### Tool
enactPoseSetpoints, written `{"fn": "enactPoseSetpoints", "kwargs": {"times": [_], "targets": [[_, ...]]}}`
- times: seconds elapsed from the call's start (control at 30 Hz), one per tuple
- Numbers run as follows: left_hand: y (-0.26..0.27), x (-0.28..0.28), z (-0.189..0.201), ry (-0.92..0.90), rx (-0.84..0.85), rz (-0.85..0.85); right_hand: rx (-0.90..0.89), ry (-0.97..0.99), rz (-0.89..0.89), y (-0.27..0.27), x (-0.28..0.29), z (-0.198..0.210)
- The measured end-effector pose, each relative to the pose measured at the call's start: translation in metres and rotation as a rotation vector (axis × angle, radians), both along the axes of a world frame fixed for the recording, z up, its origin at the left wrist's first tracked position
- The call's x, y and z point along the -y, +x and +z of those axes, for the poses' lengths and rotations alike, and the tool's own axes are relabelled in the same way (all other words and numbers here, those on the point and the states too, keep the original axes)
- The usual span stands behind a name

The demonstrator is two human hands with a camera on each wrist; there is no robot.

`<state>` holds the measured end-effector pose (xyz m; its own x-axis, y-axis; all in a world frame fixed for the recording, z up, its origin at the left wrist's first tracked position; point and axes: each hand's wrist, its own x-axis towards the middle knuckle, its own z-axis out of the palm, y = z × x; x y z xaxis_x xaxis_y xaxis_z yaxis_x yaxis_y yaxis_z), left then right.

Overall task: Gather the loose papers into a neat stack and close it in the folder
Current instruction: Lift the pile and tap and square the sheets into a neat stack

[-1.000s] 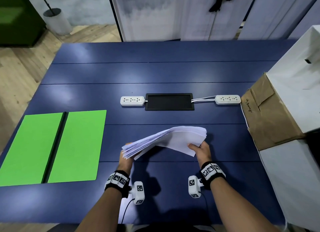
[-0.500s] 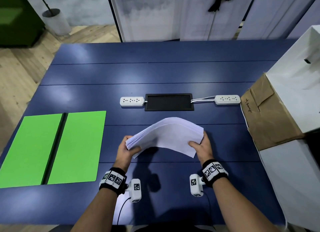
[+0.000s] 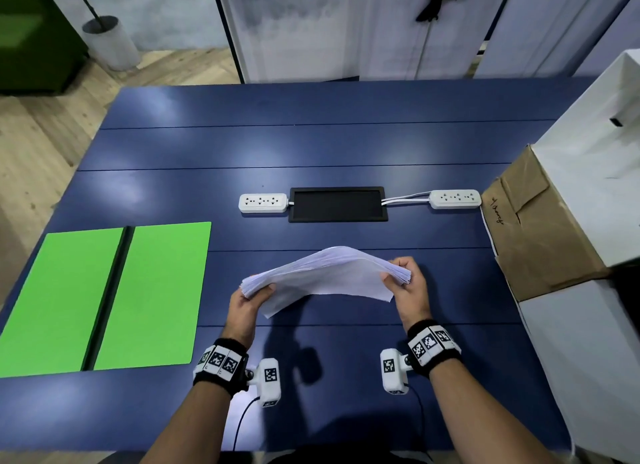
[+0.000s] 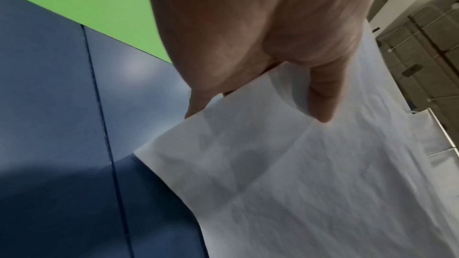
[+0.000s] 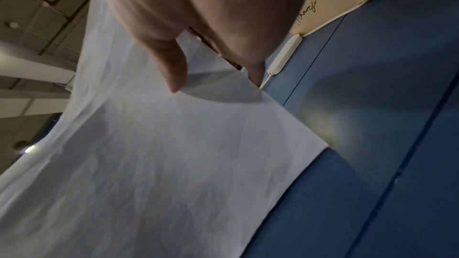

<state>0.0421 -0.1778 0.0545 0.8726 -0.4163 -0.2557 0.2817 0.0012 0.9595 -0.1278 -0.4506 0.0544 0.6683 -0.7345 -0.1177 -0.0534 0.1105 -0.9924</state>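
Head view: the left hand and right hand grip opposite ends of the paper stack, arched above the table; the folder (open) lies left. Wrist views: each thumb presses its end.

Left hand at top center pinches corner of white papers filling lower right; blue table left, green folder upper left.
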Motion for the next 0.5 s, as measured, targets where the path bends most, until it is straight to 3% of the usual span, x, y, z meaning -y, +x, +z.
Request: {"fn": "enactPoseSetpoints", "kwargs": {"times": [0.2, 0.5], "targets": [[-0.010, -0.006, -0.010, 0.094, -0.043, -0.077, -0.111, 0.185, 0.005, -0.009, 0.002, -0.023], [-0.013, -0.005, -0.019, 0.245, -0.039, -0.107, -0.243, 0.267, -0.034, -0.009, 0.003, -0.044]]}}
